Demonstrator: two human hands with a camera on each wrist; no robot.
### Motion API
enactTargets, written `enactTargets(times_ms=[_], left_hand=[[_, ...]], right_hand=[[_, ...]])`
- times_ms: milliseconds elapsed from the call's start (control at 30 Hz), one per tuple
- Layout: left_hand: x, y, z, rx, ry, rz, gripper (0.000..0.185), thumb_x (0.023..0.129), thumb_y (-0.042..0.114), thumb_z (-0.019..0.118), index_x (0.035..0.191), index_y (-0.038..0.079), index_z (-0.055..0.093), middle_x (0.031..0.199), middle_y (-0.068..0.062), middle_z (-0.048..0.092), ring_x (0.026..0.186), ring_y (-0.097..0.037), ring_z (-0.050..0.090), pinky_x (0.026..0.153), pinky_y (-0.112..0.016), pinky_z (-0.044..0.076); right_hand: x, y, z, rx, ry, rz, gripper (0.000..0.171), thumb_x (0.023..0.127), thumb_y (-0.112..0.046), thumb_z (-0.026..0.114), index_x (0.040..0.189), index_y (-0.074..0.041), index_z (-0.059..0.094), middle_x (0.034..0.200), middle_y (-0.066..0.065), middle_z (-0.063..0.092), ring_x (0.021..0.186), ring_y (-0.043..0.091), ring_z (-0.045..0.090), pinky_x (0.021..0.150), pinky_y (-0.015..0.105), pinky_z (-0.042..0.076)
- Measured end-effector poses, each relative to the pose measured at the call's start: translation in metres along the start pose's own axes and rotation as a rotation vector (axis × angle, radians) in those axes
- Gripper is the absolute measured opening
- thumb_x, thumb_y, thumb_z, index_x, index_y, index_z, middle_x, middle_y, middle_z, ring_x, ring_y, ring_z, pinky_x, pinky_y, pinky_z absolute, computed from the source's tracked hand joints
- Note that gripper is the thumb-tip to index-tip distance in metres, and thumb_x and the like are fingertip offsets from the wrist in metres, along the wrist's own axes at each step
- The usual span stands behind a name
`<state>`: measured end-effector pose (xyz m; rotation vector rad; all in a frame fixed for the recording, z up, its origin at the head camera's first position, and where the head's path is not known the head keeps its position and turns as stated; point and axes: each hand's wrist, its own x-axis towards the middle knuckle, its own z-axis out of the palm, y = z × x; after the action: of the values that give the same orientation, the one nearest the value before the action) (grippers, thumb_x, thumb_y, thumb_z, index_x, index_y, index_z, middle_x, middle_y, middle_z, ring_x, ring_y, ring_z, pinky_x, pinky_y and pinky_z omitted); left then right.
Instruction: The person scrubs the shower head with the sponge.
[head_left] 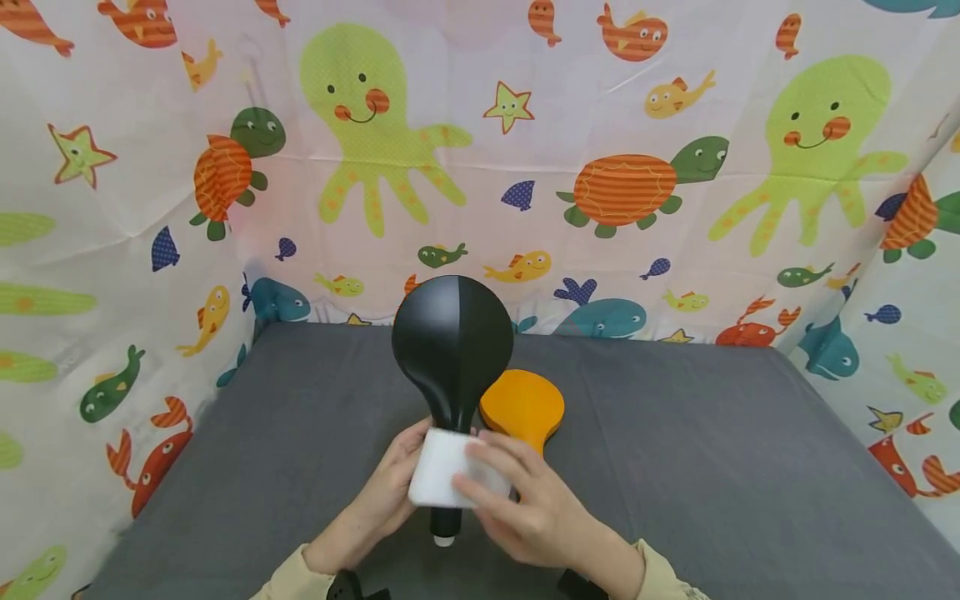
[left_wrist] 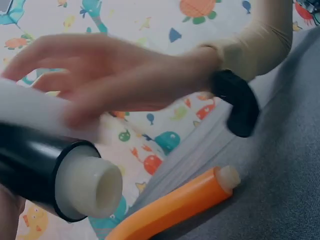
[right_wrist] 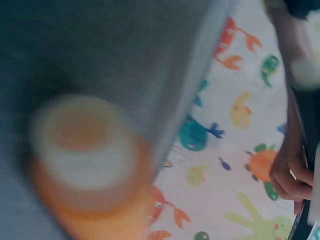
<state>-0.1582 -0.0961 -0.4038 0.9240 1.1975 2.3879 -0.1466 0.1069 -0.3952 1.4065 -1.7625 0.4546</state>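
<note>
A glossy black thing (head_left: pixel 453 342) with a broad round head and a straight handle stands upright above the table, head up. My left hand (head_left: pixel 382 492) grips its handle from the left, with most of the fingers hidden behind. Around the front of that handle lies a white sponge-like block (head_left: pixel 441 468), which my right hand (head_left: pixel 532 500) grips, its fingers blurred. The left wrist view shows the right thumb on the block, and a pale hollow end piece (left_wrist: pixel 100 192) on the handle's lower end.
Behind the right hand, a similar orange thing (head_left: pixel 523 406) lies on the grey tabletop (head_left: pixel 675 467). Its handle also has a pale end piece (left_wrist: pixel 230 176). A curtain (head_left: pixel 480 150) printed with sea animals hangs along the table's back and sides.
</note>
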Motion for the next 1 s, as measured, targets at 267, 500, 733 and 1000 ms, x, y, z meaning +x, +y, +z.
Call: enactTargets(times_ms=[267, 500, 733, 1000], left_hand=[[0.002, 0.0, -0.004, -0.004, 0.055, 0.05, 0.033, 0.099, -0.001, 0.033, 0.123, 0.004, 0.054, 0.112, -0.007, 0.061, 0.098, -0.016, 0.06, 0.085, -0.027, 0.049], [0.005, -0.005, 0.0, -0.03, 0.033, 0.067, 0.034, 0.096, -0.009, 0.034, 0.122, -0.002, 0.054, 0.114, -0.01, 0.058, 0.102, -0.017, 0.059, 0.091, -0.032, 0.047], [0.003, 0.0, -0.006, -0.048, 0.145, 0.02, 0.031, 0.1, 0.0, 0.031, 0.12, 0.003, 0.055, 0.112, -0.005, 0.059, 0.102, -0.015, 0.056, 0.091, -0.027, 0.045], [0.004, -0.004, -0.009, 0.109, 0.142, 0.028, 0.031, 0.099, 0.001, 0.037, 0.126, 0.0, 0.051, 0.113, -0.005, 0.059, 0.1, -0.014, 0.054, 0.089, -0.029, 0.045]], right_hand=[[-0.008, 0.006, 0.002, 0.024, -0.12, -0.124, 0.035, 0.088, -0.021, 0.054, 0.121, -0.01, 0.057, 0.127, 0.021, 0.048, 0.116, 0.036, 0.046, 0.098, 0.038, 0.041], [0.006, 0.022, 0.002, 0.019, 0.103, 0.294, 0.04, 0.095, -0.024, 0.049, 0.129, -0.004, 0.048, 0.13, 0.026, 0.036, 0.113, 0.037, 0.041, 0.079, 0.043, 0.05], [-0.012, 0.001, 0.009, 0.281, 0.009, 0.157, 0.041, 0.088, -0.021, 0.055, 0.123, 0.0, 0.049, 0.125, 0.027, 0.036, 0.107, 0.032, 0.044, 0.083, 0.036, 0.047], [-0.006, -0.006, 0.01, 0.435, 0.056, 0.455, 0.046, 0.086, -0.005, 0.059, 0.125, 0.008, 0.037, 0.123, 0.025, 0.034, 0.107, 0.03, 0.041, 0.082, 0.034, 0.047]])
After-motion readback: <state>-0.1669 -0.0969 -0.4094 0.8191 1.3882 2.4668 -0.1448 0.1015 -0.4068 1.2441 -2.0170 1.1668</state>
